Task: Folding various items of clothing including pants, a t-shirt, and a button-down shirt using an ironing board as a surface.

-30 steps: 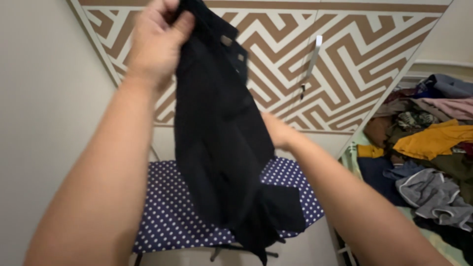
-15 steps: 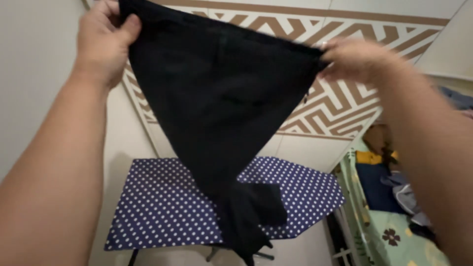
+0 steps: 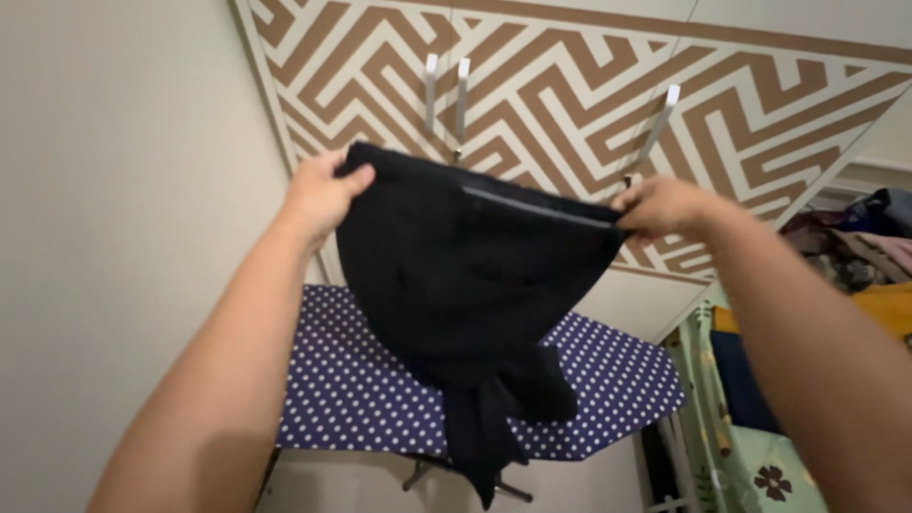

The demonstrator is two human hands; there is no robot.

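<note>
I am logging: left hand (image 3: 318,195) pinching black cloth garment (image 3: 465,275) at 10 o'clock | right hand (image 3: 665,207) gripping its 2 o'clock corner | garment now lowering, stretching wide above blue polka-dot ironing board (image 3: 351,399), tail touching | maze-patterned wardrobe doors (image 3: 570,85) behind.

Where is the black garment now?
In the head view, the black garment hangs at centre between the left hand and right hand, above the dotted ironing board.
</note>
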